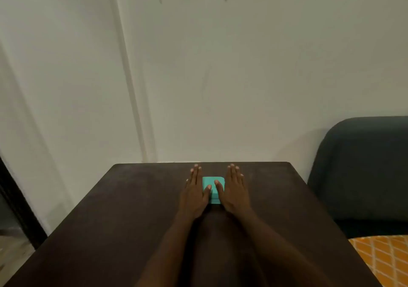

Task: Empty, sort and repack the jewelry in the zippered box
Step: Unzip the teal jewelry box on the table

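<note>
Right now my two hands lie flat on the dark brown wooden desk (136, 209), one on each side of the small teal zippered jewelry box (213, 184). My left hand (194, 195) rests palm down against the box's left edge, fingers straight and together, thumb laid over the lid. My right hand (234, 193) mirrors it along the right edge, fingers straight, thumb also on the lid, so both thumbs nearly meet over the middle of the box. Neither hand curls round anything.

The box sits closed, near the far edge of the desk and roughly centred between its left and right sides. Just past my fingertips the desk ends against the plain pale wall (242, 77), so little room lies beyond the box. To either side the desk top runs wide and bare out to its left and right edges, and a long stretch of it lies between the box and me, crossed only by my forearms.

Off the desk's right edge stands a dark grey upholstered chair back (364, 169), and below it shows a patch of orange fabric with a white lattice pattern (384, 258). At far left a dark frame edge (19, 205) runs down beside the wall.

I can read no brand, label or writing on the box or anywhere else.
</note>
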